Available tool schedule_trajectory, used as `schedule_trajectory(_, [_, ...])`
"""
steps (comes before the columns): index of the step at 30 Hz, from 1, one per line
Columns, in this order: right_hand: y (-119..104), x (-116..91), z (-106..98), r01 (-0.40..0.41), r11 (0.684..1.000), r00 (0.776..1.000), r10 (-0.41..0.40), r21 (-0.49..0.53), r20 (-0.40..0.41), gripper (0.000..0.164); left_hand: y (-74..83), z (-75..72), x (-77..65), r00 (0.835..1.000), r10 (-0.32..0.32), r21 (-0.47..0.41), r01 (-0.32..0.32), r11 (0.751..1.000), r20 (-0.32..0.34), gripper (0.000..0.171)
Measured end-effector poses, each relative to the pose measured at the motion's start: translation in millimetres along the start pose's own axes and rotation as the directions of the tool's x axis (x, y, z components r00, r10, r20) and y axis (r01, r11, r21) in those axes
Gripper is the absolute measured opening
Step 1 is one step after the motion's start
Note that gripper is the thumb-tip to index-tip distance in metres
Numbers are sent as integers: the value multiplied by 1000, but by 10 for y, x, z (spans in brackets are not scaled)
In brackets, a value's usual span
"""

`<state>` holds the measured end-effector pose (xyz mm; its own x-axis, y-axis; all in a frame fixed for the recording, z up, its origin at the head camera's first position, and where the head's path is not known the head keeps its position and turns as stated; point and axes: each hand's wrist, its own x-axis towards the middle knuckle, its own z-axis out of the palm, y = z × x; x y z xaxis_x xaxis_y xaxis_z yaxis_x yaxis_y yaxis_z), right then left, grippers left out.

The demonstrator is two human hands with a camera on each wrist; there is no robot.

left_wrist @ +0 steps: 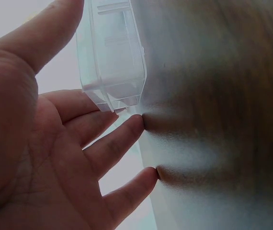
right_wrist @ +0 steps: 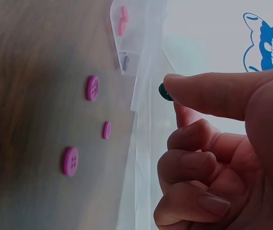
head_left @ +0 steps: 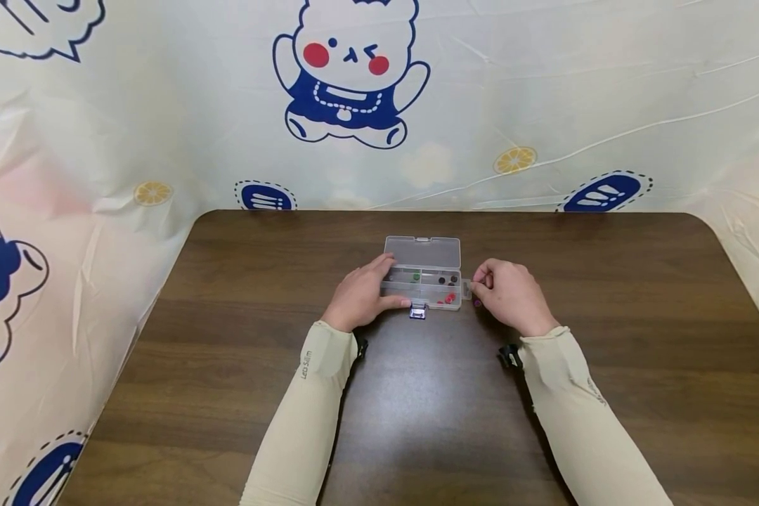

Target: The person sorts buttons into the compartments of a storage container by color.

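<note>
A clear plastic compartment box (head_left: 422, 270) lies on the table with its lid raised at the back. My left hand (head_left: 362, 289) grips its left end, thumb along the front edge and fingers at the back; two fingertips touch the table in the left wrist view. My right hand (head_left: 511, 294) pinches a dark green button (right_wrist: 165, 92) between thumb and index finger, just off the box's right end. Green, dark and red buttons (head_left: 450, 299) lie in separate compartments. Beside the box, several magenta buttons (right_wrist: 92, 88) lie on the table, mostly hidden by my right hand in the head view.
The brown wooden table (head_left: 417, 422) carries the box near its back edge. A pale printed cloth (head_left: 468, 105) hangs behind and along the sides. A blue-and-clear latch piece (head_left: 417, 311) juts from the box's front edge.
</note>
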<state>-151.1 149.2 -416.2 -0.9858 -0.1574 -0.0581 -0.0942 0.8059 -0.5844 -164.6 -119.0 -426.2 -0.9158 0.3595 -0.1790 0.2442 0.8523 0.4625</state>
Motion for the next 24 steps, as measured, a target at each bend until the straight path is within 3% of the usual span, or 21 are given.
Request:
schedule_trajectory(12, [-92, 35, 67, 35, 999, 998, -34, 21, -54, 9, -6, 9, 5, 1000, 20, 5, -20, 1000, -12, 87])
schedule_trajectory(24, [-181, 72, 135, 43, 998, 997, -41, 37, -58, 7, -5, 7, -5, 1000, 15, 6, -15, 1000, -12, 87])
